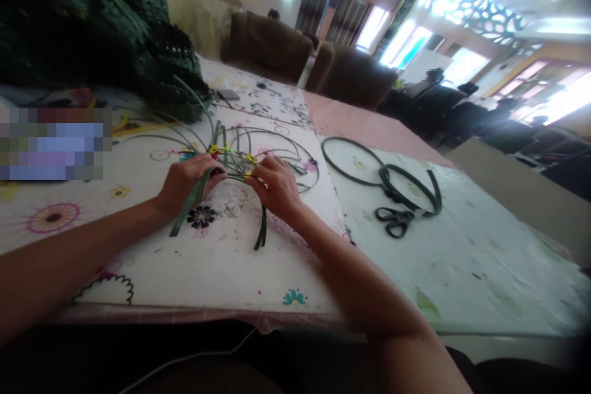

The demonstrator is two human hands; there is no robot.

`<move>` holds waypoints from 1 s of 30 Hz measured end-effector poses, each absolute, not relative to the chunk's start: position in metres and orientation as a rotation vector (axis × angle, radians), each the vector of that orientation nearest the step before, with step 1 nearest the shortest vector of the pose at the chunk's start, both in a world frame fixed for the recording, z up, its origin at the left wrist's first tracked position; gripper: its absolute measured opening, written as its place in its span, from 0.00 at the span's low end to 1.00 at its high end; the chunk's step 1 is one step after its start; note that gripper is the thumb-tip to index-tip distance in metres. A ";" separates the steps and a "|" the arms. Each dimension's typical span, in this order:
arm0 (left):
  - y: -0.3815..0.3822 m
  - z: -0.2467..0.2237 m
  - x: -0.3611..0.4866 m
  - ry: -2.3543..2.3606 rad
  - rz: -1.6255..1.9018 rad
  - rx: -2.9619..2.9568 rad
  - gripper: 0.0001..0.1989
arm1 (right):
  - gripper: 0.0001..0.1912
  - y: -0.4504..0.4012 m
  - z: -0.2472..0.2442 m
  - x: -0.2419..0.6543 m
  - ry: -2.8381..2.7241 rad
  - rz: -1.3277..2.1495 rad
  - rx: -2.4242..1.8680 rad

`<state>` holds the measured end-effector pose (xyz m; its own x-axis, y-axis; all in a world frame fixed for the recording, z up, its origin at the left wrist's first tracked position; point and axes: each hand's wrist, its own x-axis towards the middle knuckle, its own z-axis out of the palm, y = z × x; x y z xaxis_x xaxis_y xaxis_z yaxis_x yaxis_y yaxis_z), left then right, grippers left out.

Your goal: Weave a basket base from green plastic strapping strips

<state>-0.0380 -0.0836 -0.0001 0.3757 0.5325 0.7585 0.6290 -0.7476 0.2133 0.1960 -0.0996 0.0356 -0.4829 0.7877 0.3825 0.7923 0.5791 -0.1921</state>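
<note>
A loose weave of thin dark green strips [237,135] with yellow ties lies on the patterned white tablecloth [203,277]. My left hand [191,181] is closed on green strips at the near left side of the weave, and a wide strip end hangs below it. On the near right side, my right hand [276,184] pinches the strips beside a yellow tie. Two narrow strip ends hang down under its fingers. Both hands are a short gap apart. Thin strips arch out to the left and right of the weave.
Black-handled scissors [394,221] and a coiled dark green strip [409,188] lie on the right, by a green hoop [353,161]. Dark green woven baskets [170,68] are piled at the back left. Brown chairs [270,46] stand behind the table; people sit farther off.
</note>
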 end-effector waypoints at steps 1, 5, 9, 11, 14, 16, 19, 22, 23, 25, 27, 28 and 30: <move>-0.083 0.000 -0.038 -1.079 -1.307 -2.504 0.12 | 0.16 -0.102 0.036 0.195 -2.406 -0.017 -1.292; -0.081 0.003 -0.041 -1.144 -1.294 -2.449 0.12 | 0.17 -0.106 0.038 0.189 -2.425 0.111 -1.446; -0.076 0.006 -0.050 -1.244 -1.329 -2.391 0.10 | 0.18 -0.102 0.046 0.196 -2.385 0.173 -1.612; -0.073 0.006 -0.054 -1.249 -1.358 -2.363 0.10 | 0.18 -0.100 0.056 0.204 -2.395 0.183 -1.624; -0.068 0.003 -0.059 -1.234 -1.361 -2.354 0.11 | 0.16 -0.101 0.076 0.222 -2.500 0.330 -1.547; -0.065 0.001 -0.060 -1.250 -1.339 -2.359 0.12 | 0.15 -0.106 0.093 0.237 -2.574 0.546 -1.525; -0.065 -0.001 -0.061 -1.290 -1.303 -2.362 0.13 | 0.13 -0.117 0.121 0.264 -2.569 0.864 -1.524; -0.067 0.000 -0.058 -1.281 -1.244 -2.391 0.14 | 0.12 -0.129 0.146 0.291 -2.557 0.989 -1.434; -0.068 0.001 -0.057 -1.268 -1.225 -2.408 0.14 | 0.13 -0.133 0.152 0.298 -2.556 1.011 -1.375; -0.071 0.002 -0.055 -1.245 -1.205 -2.429 0.13 | 0.15 -0.139 0.161 0.307 -2.570 1.059 -1.249; -0.073 0.002 -0.052 -1.236 -1.189 -2.435 0.12 | 0.15 -0.145 0.164 0.306 -2.621 1.109 -1.135; -0.073 0.002 -0.052 -1.239 -1.181 -2.430 0.12 | 0.15 -0.148 0.164 0.301 -2.665 1.130 -1.075; -0.073 0.000 -0.051 -1.250 -1.165 -2.420 0.11 | 0.12 -0.159 0.162 0.282 -2.783 1.128 -0.939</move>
